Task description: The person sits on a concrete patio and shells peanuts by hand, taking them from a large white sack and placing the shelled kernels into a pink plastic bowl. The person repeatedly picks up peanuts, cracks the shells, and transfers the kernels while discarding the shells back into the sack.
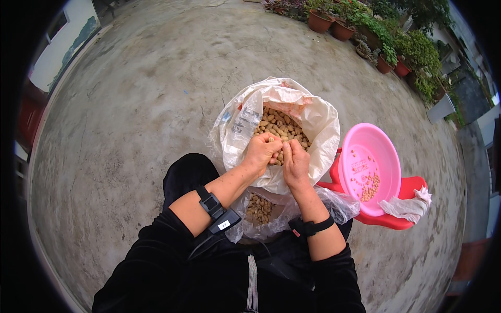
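Over the mouth of a white woven sack (321,117), my two hands meet with fingertips together. My left hand (261,152) is curled around a peanut (271,139), which shows between thumb and fingers. The thumb and bent fingers of my right hand (296,161) pinch at the same spot; whatever lies between these fingertips is too small and covered to make out. Unshelled peanuts (280,122) fill the sack below. Between my legs, a clear plastic bag (242,223) holds peanut shells (259,208).
To the right, a pink plastic basin (381,144) with shelled peanuts (370,187) leans on a red plastic stool (415,184). A whitish cloth (407,208) hangs over the stool's edge. Potted plants (385,62) line the far right of the concrete yard (129,98).
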Demonstrator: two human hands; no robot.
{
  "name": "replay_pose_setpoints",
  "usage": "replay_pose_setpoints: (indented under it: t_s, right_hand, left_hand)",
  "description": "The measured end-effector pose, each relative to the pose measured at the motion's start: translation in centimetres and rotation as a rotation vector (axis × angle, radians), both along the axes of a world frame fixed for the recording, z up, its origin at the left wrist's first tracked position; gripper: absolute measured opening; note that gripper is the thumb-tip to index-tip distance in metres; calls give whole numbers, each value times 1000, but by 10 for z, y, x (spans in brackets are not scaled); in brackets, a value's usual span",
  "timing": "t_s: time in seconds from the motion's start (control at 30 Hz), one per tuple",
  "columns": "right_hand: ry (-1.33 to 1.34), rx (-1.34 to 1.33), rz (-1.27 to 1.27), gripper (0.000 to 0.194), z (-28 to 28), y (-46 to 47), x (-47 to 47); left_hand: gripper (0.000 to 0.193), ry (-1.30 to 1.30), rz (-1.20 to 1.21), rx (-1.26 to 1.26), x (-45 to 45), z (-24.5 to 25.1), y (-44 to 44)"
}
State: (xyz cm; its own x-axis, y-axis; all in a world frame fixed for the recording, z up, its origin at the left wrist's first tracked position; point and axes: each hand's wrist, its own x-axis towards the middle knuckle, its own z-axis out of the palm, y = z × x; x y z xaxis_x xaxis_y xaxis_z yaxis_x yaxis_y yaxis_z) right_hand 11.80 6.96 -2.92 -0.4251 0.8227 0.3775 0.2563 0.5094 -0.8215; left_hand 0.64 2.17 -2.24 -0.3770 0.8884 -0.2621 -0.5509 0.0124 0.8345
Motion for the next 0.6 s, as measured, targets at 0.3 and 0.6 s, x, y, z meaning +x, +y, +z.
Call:
replay_pose_setpoints:
  t_s: [0.3,0.6]
  right_hand:
    - [328,-513,60,31,-9,8,-2]
    - [700,-909,301,30,-6,13,6]
  left_hand:
    - [5,32,-18,82,6,4,-4]
    - [22,949,112,274,5,1,-8]
